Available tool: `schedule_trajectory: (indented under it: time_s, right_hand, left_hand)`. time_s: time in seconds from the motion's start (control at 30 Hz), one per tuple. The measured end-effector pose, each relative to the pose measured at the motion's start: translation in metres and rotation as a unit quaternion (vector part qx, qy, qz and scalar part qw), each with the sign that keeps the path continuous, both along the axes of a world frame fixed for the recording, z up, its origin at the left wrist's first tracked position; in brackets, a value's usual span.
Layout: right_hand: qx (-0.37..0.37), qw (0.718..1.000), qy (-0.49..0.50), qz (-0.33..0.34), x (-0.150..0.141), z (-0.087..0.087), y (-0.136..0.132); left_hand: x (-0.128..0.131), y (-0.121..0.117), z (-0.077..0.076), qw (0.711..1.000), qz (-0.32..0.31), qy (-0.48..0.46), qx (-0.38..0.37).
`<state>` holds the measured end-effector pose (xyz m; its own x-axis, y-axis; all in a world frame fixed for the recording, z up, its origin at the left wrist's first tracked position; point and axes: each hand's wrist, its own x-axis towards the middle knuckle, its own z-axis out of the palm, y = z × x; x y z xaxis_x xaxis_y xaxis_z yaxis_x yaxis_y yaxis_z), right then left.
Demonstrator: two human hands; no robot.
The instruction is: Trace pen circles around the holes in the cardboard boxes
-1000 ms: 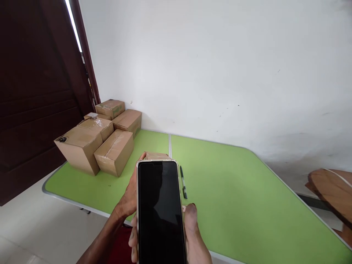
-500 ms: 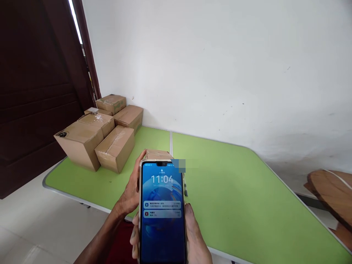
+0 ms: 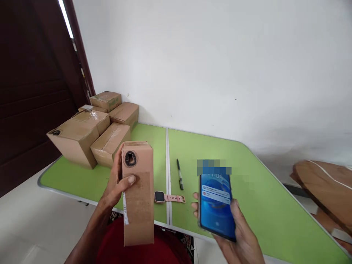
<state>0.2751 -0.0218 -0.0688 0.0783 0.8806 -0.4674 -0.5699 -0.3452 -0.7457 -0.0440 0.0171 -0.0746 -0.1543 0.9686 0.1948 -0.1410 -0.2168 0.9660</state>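
Observation:
My left hand point(image 3: 117, 187) is closed around the left side of a narrow cardboard box point(image 3: 139, 205), thumb across its front. The box is upright, with a black-ringed hole near its top and a strip of brown tape below. In my right hand point(image 3: 243, 231) is a smartphone point(image 3: 217, 209), its lit screen facing me with a clock and notifications; the top part is blurred by blocks. Between the two hands lie a smartwatch point(image 3: 160, 197) with a pink strap and a black pen point(image 3: 179, 174) on the green table.
Several cardboard boxes point(image 3: 73, 141) are grouped on the left of the green table point(image 3: 264, 190), by the wall point(image 3: 192, 62). A dark door point(image 3: 35, 80) stands at the far left. A round wooden board point(image 3: 324, 190) is beyond the table's right edge.
The phone has moved right, away from in front of the cardboard box, and tilted slightly. The box, watch and pen now show. My left hand still holds the box.

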Motion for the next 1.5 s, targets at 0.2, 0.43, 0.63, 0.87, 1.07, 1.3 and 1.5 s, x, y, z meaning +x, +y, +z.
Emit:
schedule_trajectory:
  time_s: [0.2,0.43,0.63,0.87,1.07,1.3,1.5]
  right_hand:
    - [-0.099,0.983,-0.155,-0.018,0.070,-0.072,0.054]
    - [-0.128,0.977,-0.166,-0.031,0.087,-0.104,0.056]
    - [-0.130,0.942,-0.302,-0.071,0.097,-0.110,0.049]
    - [-0.088,0.859,-0.503,0.051,0.107,-0.097,0.038]
    - [-0.068,0.779,-0.614,0.102,0.109,-0.095,0.035]
    - [-0.072,0.683,-0.717,0.116,0.086,-0.058,0.034]
    - [0.190,0.781,-0.576,0.153,-0.049,-0.016,0.013]
  left_hand:
    - [0.012,-0.002,0.018,0.998,-0.041,-0.008,0.041]
    - [0.013,-0.002,0.018,0.998,-0.050,-0.009,0.044]
    - [0.013,-0.002,0.015,0.998,-0.057,0.000,0.041]
    - [0.016,-0.003,0.016,0.997,-0.058,0.009,0.049]
    - [0.022,-0.003,0.019,0.997,-0.070,0.010,0.036]
    - [0.022,-0.001,0.015,0.998,-0.053,0.015,0.042]
    - [0.033,0.017,0.013,0.996,0.031,0.055,0.059]
